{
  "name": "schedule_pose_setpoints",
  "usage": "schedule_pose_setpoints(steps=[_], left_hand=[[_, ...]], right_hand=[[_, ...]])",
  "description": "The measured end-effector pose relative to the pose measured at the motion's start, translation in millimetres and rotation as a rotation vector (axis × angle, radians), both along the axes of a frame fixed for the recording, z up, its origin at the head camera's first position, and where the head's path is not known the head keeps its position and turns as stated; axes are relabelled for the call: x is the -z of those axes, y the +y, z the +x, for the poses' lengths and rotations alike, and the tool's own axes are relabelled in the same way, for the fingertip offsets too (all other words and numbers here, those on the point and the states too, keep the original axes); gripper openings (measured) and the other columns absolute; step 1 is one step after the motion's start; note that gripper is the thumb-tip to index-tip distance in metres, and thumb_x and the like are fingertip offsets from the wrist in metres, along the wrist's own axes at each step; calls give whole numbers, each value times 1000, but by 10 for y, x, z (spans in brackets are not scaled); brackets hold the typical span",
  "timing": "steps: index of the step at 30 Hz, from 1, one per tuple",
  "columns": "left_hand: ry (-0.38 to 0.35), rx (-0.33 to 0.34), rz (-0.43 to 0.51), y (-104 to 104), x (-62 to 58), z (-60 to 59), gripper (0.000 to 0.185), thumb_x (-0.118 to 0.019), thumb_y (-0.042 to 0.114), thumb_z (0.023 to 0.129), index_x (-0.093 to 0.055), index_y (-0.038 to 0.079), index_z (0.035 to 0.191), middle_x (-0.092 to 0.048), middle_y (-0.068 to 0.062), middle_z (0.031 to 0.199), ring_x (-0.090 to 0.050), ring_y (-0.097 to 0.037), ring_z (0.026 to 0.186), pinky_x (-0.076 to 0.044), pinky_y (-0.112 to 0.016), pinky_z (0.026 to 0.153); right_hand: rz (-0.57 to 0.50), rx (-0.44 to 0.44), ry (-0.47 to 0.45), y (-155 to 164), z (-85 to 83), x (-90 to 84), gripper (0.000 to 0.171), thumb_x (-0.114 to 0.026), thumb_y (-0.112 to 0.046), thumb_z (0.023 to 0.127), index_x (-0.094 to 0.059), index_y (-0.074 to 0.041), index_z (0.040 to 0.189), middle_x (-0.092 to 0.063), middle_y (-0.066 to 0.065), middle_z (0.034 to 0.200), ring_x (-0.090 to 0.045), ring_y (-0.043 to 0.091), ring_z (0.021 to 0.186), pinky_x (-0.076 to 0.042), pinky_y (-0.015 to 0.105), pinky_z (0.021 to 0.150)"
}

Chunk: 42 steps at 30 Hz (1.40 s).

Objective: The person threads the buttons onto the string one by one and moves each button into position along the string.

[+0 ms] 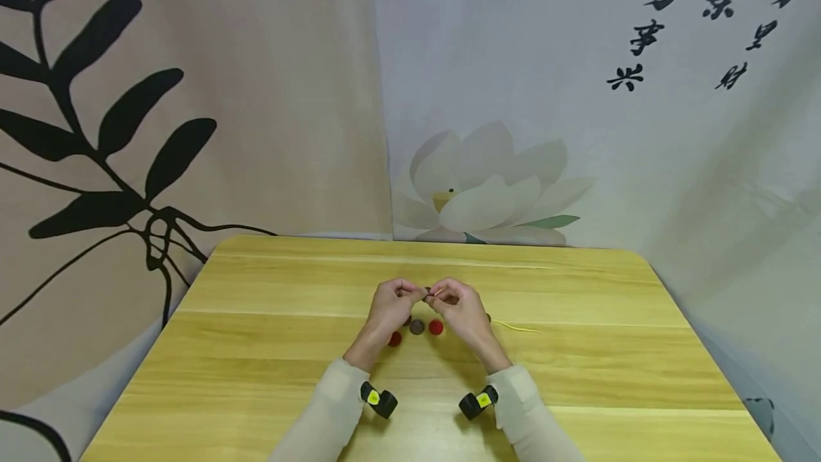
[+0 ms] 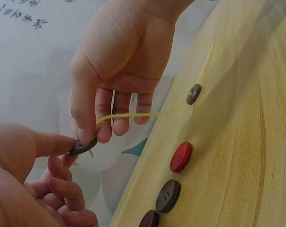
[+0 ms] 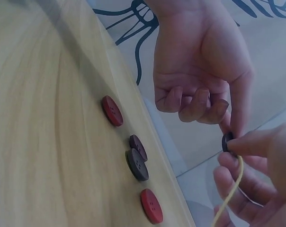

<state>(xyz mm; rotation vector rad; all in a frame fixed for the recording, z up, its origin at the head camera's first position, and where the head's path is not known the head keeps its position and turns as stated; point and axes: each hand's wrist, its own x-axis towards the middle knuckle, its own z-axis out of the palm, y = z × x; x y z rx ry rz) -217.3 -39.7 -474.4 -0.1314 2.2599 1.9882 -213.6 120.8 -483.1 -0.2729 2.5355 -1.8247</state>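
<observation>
2 hands pinch 1 dark button (image 2: 83, 146) — 5 buttons on the table (image 1: 256, 348), 1 on the cord (image 2: 147, 113).

Cream long sleeves (image 1: 333, 405) on both arms, cuffs ending at the wrists. Each wrist carries a small black camera (image 1: 380, 400) with a yellow-green square marker on top. Both hands (image 1: 389, 303) bare: no gloves, rings or watch visible.

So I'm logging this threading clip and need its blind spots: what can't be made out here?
- Head view: the dark button is too small, half hidden between the left hand and right hand.
- Left wrist view: a thumb covers the button's holes, so whether the yellow cord passes through is unclear.
- Right wrist view: the cord leaves the bottom edge.
</observation>
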Motion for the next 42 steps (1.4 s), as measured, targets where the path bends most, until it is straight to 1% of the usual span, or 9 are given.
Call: schedule_pose_setpoints(steps=[5, 10, 13, 17, 20, 26, 31, 37, 42], left_hand=[[3, 9, -9, 3, 3, 12, 16, -70, 18, 92, -67, 2, 94, -64, -14, 83, -43, -8, 49, -37, -22, 48], [5, -4, -13, 16, 2, 10, 15, -69, 17, 92, -67, 2, 93, -62, -12, 80, -42, -8, 48, -36, -21, 47], [4, -10, -1, 21, 4, 5, 15, -69, 17, 92, -66, 2, 93, -61, -10, 78, -41, -7, 48, -35, -21, 46], [4, -17, 15, 43, 12, -9, 14, -69, 15, 91, -66, 2, 92, -59, -9, 76, -40, -6, 47, -33, -20, 45], [7, -23, 17, 59, 15, -17, 13, -69, 15, 91, -67, 2, 91, -59, -9, 75, -39, -6, 46, -33, -20, 45], [13, -26, -2, 80, 3, -22, 14, -70, 16, 91, -67, 3, 91, -55, -4, 69, -39, -7, 49, -32, -21, 46], [19, -60, -28, 95, 3, -13, 15, -72, 17, 89, -68, 2, 88, -53, 1, 68, -45, -11, 59, -36, -24, 53], [15, -69, -34, 123, 2, -8, 15, -72, 17, 88, -68, 3, 88, -57, -1, 71, -48, -13, 64, -38, -24, 55], [15, -54, -46, 100, -5, -4, 15, -71, 18, 89, -68, 3, 89, -63, -11, 79, -46, -12, 61, -35, -23, 52]], right_hand=[[-7, 21, -3, -4, 37, -38, 20, -70, -4, 90, -65, -4, 109, -70, 22, 89, -66, 39, 80, -48, 26, 63], [1, 9, -4, 11, 19, -18, 32, -70, -5, 91, -61, -2, 121, -71, 21, 90, -64, 43, 81, -47, 25, 63], [18, 8, 12, 8, 14, -11, 32, -71, -7, 90, -62, -4, 121, -71, 17, 86, -64, 37, 78, -48, 26, 63], [79, 7, 56, 14, 3, 8, 34, -73, -11, 89, -64, -6, 122, -70, 5, 81, -63, 21, 74, -49, 27, 62], [126, 6, 84, 14, -5, 14, 38, -74, -13, 88, -64, -6, 124, -68, 0, 80, -60, 14, 74, -49, 28, 62], [161, 2, 104, 2, -11, 26, 38, -76, -10, 86, -65, -6, 122, -66, 1, 80, -59, 15, 73, -48, 26, 59], [185, 4, 137, -27, -5, 48, 36, -78, -9, 85, -67, -6, 118, -65, -1, 77, -58, 13, 69, -46, 23, 54], [201, 26, 171, -32, 8, 49, 35, -79, -10, 84, -67, -3, 116, -63, 1, 76, -57, 12, 65, -44, 22, 52], [219, 30, 212, -46, 5, 47, 32, -77, -7, 84, -68, -3, 115, -64, 1, 75, -57, 11, 63, -43, 21, 51]])
